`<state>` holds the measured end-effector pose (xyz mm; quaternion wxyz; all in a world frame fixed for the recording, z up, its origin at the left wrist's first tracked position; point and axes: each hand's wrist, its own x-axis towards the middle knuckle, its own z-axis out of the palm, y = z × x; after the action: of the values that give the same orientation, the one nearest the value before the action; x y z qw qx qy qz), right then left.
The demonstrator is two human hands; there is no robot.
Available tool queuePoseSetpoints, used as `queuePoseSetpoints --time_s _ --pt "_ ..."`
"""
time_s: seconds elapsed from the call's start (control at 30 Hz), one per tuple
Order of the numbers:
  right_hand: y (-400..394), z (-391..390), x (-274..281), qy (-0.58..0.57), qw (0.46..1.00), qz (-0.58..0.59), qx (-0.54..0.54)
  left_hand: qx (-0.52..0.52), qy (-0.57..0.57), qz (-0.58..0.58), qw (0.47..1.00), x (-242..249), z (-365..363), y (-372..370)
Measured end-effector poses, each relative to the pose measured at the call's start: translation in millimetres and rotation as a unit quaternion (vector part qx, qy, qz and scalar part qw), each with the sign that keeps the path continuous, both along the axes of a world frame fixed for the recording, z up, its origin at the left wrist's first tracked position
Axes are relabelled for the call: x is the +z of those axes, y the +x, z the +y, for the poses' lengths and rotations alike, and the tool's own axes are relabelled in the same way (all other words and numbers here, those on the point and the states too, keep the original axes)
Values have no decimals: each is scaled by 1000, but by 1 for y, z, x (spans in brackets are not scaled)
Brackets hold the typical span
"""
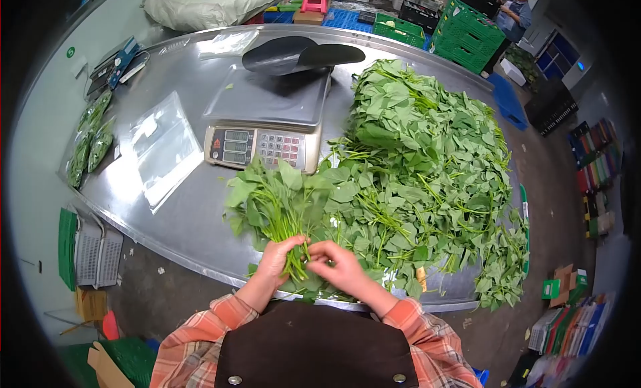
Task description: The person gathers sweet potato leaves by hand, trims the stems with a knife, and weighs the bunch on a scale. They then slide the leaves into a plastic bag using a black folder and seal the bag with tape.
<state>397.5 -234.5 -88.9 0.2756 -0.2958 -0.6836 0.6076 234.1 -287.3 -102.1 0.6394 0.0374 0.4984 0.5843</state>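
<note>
My left hand [274, 261] is closed around the stems of a bunch of leafy greens [277, 201], whose leaves point away from me over the table's front part. Right beside it, my right hand [337, 266] has its fingers curled in at the cut stems. What those fingers pinch, if anything, is too small to make out. A large heap of the same greens [427, 161] spreads over the table's right side and reaches its front edge. Just beyond the bunch stands a digital scale [264, 124] with a flat pan and a keypad.
A black scoop-shaped tray [300, 56] rests on the scale's far end. Clear plastic bags [163, 147] lie left on the metal table [207, 238], with bagged greens [90, 137] at its left edge. Green crates [467, 37] and a person [515, 17] are at the far right.
</note>
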Motion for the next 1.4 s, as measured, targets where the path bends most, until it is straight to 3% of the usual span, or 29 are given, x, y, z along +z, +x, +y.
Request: queuePoseSetpoints --time_s 0.03,0.07,0.13,0.27,0.33,0.47,0.53,0.57,0.6,0.63,0.67,0.73,0.8,0.87,1.03,1.13,1.17,1.23,1.27,1.3,1.37,1.4 --pt "0 2 5 -174 984 43 3 3 14 -9 1000 7 0 -4" --pt "0 10 1 -246 962 118 -26 -14 27 -11 999 14 -1 -6" --pt "-3 20 2 -202 977 35 -63 -52 53 -16 997 25 -5 -6" --pt "-16 22 -2 -300 942 133 -72 -73 86 41 993 33 -1 6" --pt "-20 20 5 -346 906 234 -71 -46 61 -35 996 19 -1 -3" --pt "15 1 -2 -372 900 227 31 65 40 -137 988 6 4 -28" --pt "41 12 18 -346 915 96 181 150 62 -159 974 -2 7 -40" --pt "47 13 28 -327 910 32 251 130 81 -158 976 3 6 -45" --pt "45 11 35 -242 939 -79 232 109 72 -130 983 8 4 -45" --pt "41 12 34 -79 972 -141 172 84 63 -104 989 15 3 -42" --pt "35 14 34 87 971 -200 102 56 54 -79 994 19 5 -38" --pt "17 15 49 66 992 -110 -13 38 48 -55 997 16 6 -26" --pt "-4 17 52 305 950 -69 -27 25 48 -44 998 14 8 -12" --pt "-24 15 45 350 934 -55 -51 18 50 -46 998 13 8 -2" --pt "-28 16 15 300 947 41 -110 80 56 -110 989 4 5 13" --pt "-7 2 27 116 990 85 6 80 54 -117 988 -4 11 -6" --pt "6 3 30 10 991 56 123 118 60 -47 990 3 13 -9" --pt "27 13 46 42 989 2 142 185 93 66 976 22 15 -14" --pt "38 21 52 58 986 -24 153 167 107 45 979 18 14 -21" --pt "53 34 42 178 978 -103 40 150 119 23 981 11 10 -32" --pt "76 59 33 367 877 -265 -160 94 108 -51 988 13 10 -38" --pt "84 68 35 434 796 -346 -241 67 109 -92 988 9 9 -37"
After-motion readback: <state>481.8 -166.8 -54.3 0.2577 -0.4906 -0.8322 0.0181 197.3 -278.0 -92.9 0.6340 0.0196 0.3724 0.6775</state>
